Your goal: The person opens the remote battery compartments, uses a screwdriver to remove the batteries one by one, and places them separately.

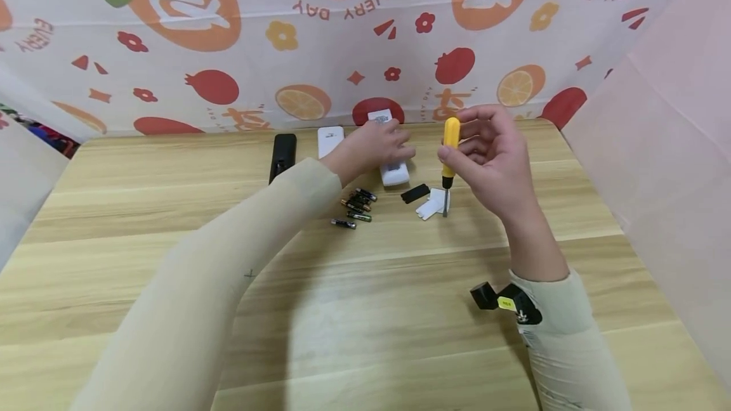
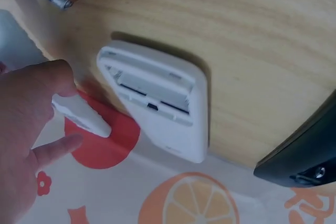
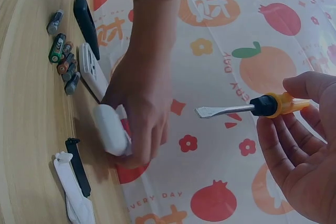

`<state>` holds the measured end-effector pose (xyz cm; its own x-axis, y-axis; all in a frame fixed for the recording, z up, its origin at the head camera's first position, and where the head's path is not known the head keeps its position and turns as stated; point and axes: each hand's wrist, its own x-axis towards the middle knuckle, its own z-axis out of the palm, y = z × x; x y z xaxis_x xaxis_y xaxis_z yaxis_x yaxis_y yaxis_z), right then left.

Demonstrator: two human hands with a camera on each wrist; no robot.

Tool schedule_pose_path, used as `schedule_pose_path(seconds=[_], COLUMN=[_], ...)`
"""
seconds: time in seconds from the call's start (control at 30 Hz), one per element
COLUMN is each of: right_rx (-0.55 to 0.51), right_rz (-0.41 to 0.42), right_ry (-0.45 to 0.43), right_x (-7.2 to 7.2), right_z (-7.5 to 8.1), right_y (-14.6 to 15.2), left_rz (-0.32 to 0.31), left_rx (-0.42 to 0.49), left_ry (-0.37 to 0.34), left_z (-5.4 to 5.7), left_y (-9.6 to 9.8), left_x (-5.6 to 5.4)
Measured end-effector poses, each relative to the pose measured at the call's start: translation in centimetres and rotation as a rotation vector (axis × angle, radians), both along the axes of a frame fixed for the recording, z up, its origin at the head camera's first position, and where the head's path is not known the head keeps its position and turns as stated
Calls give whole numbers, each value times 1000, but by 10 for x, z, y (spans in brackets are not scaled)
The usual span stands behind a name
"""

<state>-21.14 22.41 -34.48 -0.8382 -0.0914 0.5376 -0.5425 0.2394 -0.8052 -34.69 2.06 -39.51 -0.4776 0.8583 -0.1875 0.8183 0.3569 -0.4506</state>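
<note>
My left hand [image 1: 374,146] grips a white remote control [image 1: 395,174] by its sides, near the back of the table. Fingers hide the remote's middle. In the right wrist view, its rounded white end [image 3: 111,129] shows below the hand. With thumb and fingertips, my right hand [image 1: 499,167] holds a flat-head screwdriver [image 1: 451,138] by its yellow handle. The metal shaft [image 3: 226,110] points down, over white battery covers [image 1: 430,207]. Left of the gripped remote lies another white remote [image 2: 157,98], its battery compartment uncovered and without batteries.
A black remote [image 1: 282,156] lies further left. Several loose batteries [image 1: 358,206] are grouped in front of the remotes. Beside the white covers is a black battery cover [image 1: 415,193]. A fruit-printed cloth [image 1: 331,68] hangs along the table's back edge.
</note>
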Motion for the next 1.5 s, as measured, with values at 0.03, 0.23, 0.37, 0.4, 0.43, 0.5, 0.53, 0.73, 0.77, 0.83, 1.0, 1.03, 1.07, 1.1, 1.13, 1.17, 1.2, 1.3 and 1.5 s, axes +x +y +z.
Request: schedule_pose_path(seconds=[0.03,0.23,0.37,0.4,0.43,0.5,0.53,0.73,0.77,0.83,1.0,1.03,1.07,1.1,1.13,1.17,1.2,1.3,1.5], right_rx=[2,21,25,25,26,26,27,90,114,174,313,335,356,382,412,445,488,618,745], right_rz=[2,10,11,12,13,19,22,-14,-31,-68,-97,-98,-99,-105,-115,-127,-145,-182,-190], right_ry=[-4,-25,-37,-40,-44,-52,-58,-118,-137,-194,-392,-425,-454,-477,-495,-514,-529,-568,-657], right_x=[0,-3,-5,-5,-5,-6,-7,-12,-14,-17,-30,-33,-36,-40,-43,-46,-49,-58,-66], right_z=[0,0,-2,-2,-3,-3,-4,-9,-10,-14,-29,-33,-37,-41,-44,-47,-50,-57,-70], right_y=[0,-3,-4,-4,-4,-5,-5,-4,-3,0,8,11,14,17,22,27,33,50,75], left_rz=[-4,-14,-1,5,11,28,38,109,126,156,129,99,67,39,13,1,-4,31,120], left_rx=[-6,-1,16,18,19,17,15,86,119,181,389,448,509,565,612,648,674,723,759], left_ry=[-4,-13,-38,-46,-53,-59,-58,-100,-114,-135,-105,-87,-69,-54,-34,-24,-14,-12,-13], left_z=[-1,-9,-15,-16,-17,-19,-19,-16,-14,-9,8,11,13,15,17,18,19,18,8], left_y=[-1,-3,-3,-3,-3,-4,-5,-15,-18,-25,-53,-61,-68,-76,-84,-92,-99,-120,-148], left_x=[-1,-2,0,0,1,2,3,15,19,29,61,70,78,88,97,107,116,141,178])
